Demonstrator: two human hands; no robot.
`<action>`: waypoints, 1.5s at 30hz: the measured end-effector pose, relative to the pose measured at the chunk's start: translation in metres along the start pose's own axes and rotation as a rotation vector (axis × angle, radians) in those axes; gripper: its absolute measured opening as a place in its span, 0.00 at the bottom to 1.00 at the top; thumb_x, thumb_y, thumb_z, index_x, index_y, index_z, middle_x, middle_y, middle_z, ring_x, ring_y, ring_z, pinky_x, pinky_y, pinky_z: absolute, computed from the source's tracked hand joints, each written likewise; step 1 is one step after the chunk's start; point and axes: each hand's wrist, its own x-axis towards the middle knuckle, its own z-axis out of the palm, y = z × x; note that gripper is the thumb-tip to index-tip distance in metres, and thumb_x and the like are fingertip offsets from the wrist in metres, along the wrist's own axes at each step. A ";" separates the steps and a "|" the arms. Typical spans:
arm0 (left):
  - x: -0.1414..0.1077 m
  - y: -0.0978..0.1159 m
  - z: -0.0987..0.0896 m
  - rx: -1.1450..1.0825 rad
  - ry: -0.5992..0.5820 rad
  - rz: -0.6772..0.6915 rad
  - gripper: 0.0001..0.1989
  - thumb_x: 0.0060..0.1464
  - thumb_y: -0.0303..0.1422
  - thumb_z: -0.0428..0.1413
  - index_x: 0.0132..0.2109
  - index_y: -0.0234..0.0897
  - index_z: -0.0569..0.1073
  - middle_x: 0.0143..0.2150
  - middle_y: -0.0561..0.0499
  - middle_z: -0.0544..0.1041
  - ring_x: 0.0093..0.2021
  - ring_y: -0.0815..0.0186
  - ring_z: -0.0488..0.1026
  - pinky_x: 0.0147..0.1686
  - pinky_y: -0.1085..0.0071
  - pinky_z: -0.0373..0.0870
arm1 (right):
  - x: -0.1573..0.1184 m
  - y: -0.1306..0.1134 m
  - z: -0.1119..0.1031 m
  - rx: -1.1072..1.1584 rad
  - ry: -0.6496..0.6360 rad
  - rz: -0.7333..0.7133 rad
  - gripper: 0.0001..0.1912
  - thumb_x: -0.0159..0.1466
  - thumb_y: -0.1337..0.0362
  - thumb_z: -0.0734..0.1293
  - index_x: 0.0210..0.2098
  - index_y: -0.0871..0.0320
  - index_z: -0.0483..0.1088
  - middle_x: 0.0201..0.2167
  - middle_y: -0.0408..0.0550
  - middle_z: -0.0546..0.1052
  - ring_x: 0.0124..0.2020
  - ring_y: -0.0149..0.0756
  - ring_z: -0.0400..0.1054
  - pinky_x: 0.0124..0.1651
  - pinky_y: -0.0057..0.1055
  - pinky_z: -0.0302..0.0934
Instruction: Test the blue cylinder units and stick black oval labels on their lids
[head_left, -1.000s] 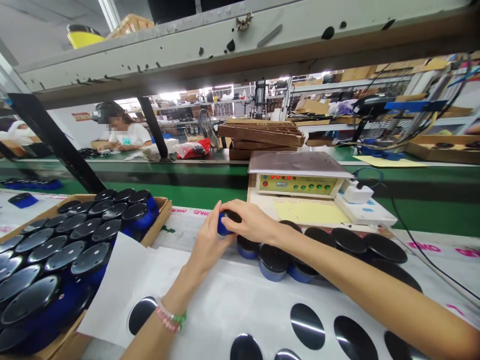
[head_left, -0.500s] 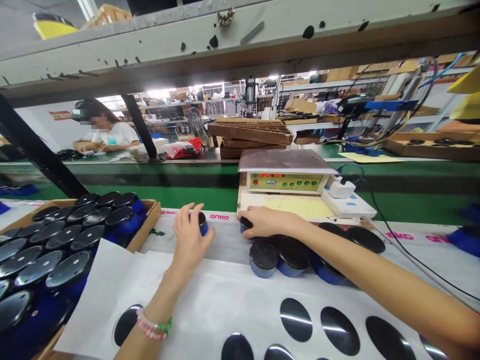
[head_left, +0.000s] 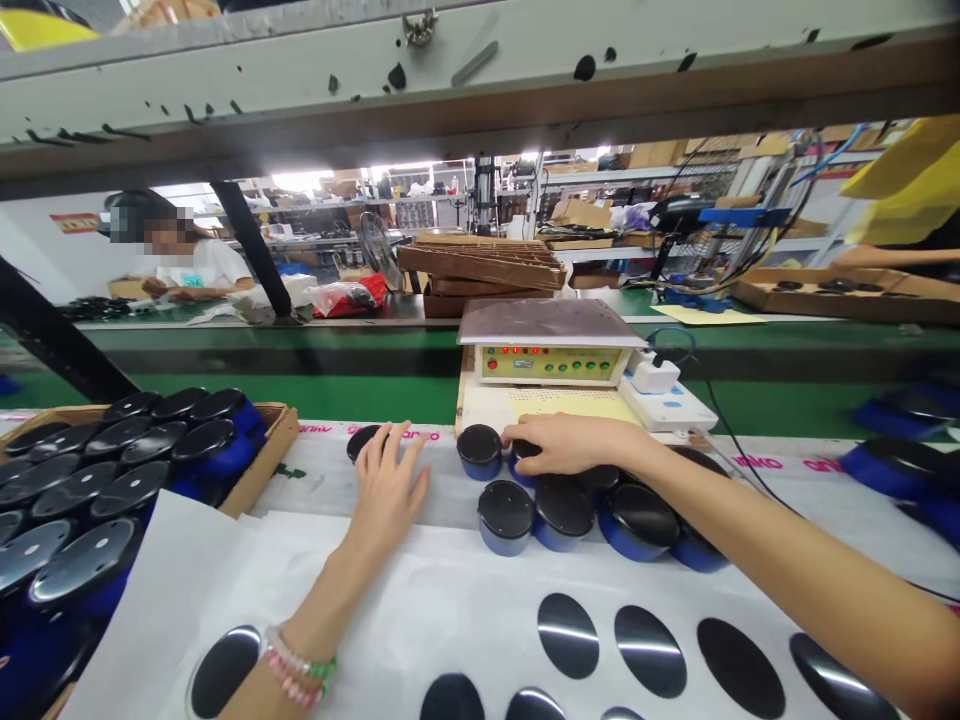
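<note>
My left hand is spread, fingertips beside a short round part with a black top near the sheet's far edge. The fingers partly cover that part; whether they touch it I cannot tell. My right hand curls its fingers around a short blue cylinder with a black top, mostly hidden beneath it. Just left of it stands another black-topped blue cylinder, free of both hands. Several more of these cylinders stand close together in front of and under my right forearm.
A cardboard tray full of black-topped blue cylinders is at left. Flat black discs lie on the white sheet. Behind is a control box with lit red indicators. A shelf beam crosses overhead; a person sits far left.
My right hand has moved off one blue cylinder onto the one to its right. My left fingers now lie right of their round part. The view has swung slightly right.
</note>
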 end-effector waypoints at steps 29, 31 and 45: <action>0.006 -0.001 -0.021 -0.221 0.218 -0.064 0.13 0.63 0.34 0.43 0.48 0.39 0.70 0.48 0.45 0.73 0.55 0.56 0.62 0.56 0.56 0.51 | 0.056 -0.053 -0.010 -0.069 0.013 -0.182 0.28 0.55 0.52 0.68 0.51 0.59 0.68 0.45 0.57 0.74 0.42 0.47 0.70 0.38 0.33 0.61; 0.003 0.005 -0.024 -0.251 0.169 0.039 0.12 0.62 0.34 0.46 0.48 0.39 0.70 0.49 0.46 0.73 0.55 0.57 0.62 0.56 0.57 0.53 | 0.045 -0.035 -0.011 -0.089 -0.035 -0.149 0.25 0.54 0.57 0.69 0.51 0.57 0.69 0.46 0.53 0.74 0.42 0.43 0.70 0.39 0.31 0.61; -0.003 0.057 -0.009 -0.625 -0.503 0.118 0.28 0.55 0.38 0.57 0.60 0.44 0.57 0.58 0.45 0.67 0.56 0.57 0.66 0.55 0.58 0.65 | -0.013 0.002 0.012 -0.080 0.142 0.028 0.30 0.63 0.47 0.58 0.56 0.61 0.65 0.47 0.61 0.73 0.47 0.51 0.68 0.45 0.38 0.60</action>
